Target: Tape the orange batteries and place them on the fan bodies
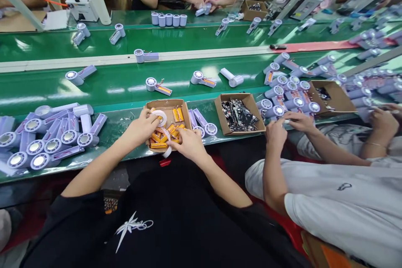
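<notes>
A cardboard box (185,109) holding several orange battery cells (159,138) stands on the green bench edge in front of me. My left hand (145,124) is closed on a white tape roll (162,118) over the left part of the box. A strip of white tape hangs from the roll across the cells. Over the box's right front corner, my right hand (189,143) pinches the lower part of this strip. Two orange cells (177,114) lie side by side at the back of the box.
Purple fan housings (52,145) are heaped at the left. A box of dark parts (240,130) stands right of mine, near a co-worker's hands (290,123). More housings lie on the green conveyor (122,92).
</notes>
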`<state>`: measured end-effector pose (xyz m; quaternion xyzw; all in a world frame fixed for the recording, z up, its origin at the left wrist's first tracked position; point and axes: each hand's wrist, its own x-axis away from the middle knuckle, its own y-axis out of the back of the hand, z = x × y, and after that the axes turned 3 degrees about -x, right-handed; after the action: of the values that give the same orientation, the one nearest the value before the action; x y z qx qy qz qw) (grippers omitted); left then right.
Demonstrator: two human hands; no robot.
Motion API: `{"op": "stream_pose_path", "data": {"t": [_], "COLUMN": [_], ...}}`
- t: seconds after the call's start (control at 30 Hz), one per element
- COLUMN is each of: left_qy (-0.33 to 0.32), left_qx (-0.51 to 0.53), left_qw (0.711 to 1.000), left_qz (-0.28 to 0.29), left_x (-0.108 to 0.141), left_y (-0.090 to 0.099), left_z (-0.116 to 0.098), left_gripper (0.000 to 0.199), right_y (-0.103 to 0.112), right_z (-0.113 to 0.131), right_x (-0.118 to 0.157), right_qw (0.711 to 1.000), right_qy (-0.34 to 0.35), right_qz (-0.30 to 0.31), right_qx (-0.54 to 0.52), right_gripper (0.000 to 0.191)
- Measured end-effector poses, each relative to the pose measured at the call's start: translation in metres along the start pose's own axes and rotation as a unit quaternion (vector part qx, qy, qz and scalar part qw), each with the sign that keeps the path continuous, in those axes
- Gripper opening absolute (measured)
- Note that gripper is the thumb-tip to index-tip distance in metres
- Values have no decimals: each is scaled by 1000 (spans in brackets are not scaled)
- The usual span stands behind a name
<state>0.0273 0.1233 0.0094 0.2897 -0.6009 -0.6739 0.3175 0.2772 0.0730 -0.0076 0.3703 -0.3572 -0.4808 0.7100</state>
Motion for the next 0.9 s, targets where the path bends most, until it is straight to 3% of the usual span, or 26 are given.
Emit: {"op": "stream_pose_path", "data": {"t": [0.03, 0.13, 0.33, 0.6, 0.73, 0.8, 0.9], "left_qy": [5, 7, -64, -26, -19, -17, 9], "left_qx": [-3, 3, 46, 72, 100, 104, 102], "left_qw": [1000, 1000, 997, 994, 995, 994, 994], "left_qz": [-11, -21, -24, 74, 13, -21, -41], "left_x": [7, 13, -20, -53, -48, -38, -18], "left_y": [-1, -7, -12, -25, -25, -24, -25], "left_z": [0, 3, 1, 30, 27, 20, 15], "left_gripper": [28, 29, 35, 40, 38, 36, 38], "right_y": [-4, -13, -15, -26, -22, -19, -19], "right_z": [2, 10, 11, 10, 11, 11, 15], "right_x": [0, -5, -15, -15, -24, -27, -15], "right_qw": [1000, 997, 995, 995, 997, 998, 993], "right_qy": [-1, 19, 15, 18, -1, 5, 111], "right_qz": [-2, 19, 32, -10, -23, -15, 23], "right_qx": [19, 70, 95, 98, 69, 60, 28], "right_gripper": [57, 41, 39, 39, 46, 39, 37]}}
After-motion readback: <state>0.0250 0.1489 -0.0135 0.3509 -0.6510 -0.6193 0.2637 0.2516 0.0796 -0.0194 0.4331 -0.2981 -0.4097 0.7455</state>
